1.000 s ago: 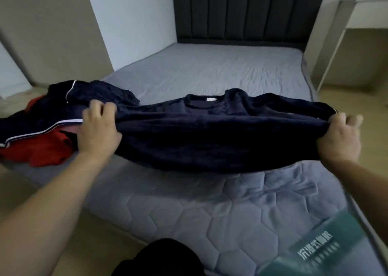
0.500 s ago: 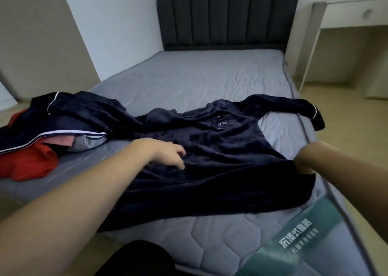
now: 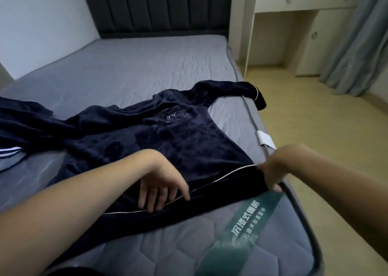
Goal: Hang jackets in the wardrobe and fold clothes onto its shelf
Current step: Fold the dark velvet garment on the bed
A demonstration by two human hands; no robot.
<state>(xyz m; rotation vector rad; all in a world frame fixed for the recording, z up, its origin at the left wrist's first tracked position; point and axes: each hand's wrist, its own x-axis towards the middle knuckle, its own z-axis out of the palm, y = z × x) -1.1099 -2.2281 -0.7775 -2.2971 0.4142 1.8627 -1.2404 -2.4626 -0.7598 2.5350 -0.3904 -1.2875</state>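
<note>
1. The navy pyjama top (image 3: 189, 141) is seen to be of plush, velvety cloth with a matt nap, edged with thin white piping.
2. The mattress (image 3: 130, 244) is covered in grey quilted fabric, stitched in hexagons; further up, a smoother, slightly creased grey sheet is shown.
3. The teal band (image 3: 245, 225) looks glossy, like printed satin or plastic.
4. The headboard (image 3: 159, 7) is padded in dark matt upholstery.
5. The floor (image 3: 315, 128) appears as pale, smooth wood-look boards.
</note>
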